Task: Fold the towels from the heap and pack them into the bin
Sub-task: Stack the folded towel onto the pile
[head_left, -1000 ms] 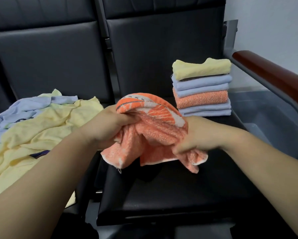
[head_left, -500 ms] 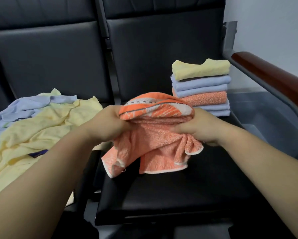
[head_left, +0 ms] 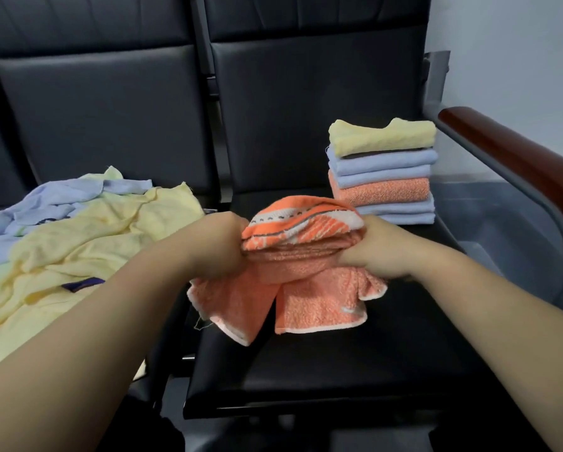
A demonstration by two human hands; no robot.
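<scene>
As left hand and right hand clench its ends — fingers curled — the orange towel runs sideways.

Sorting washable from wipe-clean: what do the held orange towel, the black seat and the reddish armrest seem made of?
The orange towel looks like terry cloth, probably cotton, matte; nubby pile, limp folds. The black seat looks like smooth leather or vinyl, cannot tell which; faint sheen, padded panels. The armrest seems varnished wood or a wood-look finish; glossy reddish-brown surface.

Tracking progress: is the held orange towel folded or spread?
Partly folded: left hand and right hand grip orange towel doubled over; ends dangle.
</scene>
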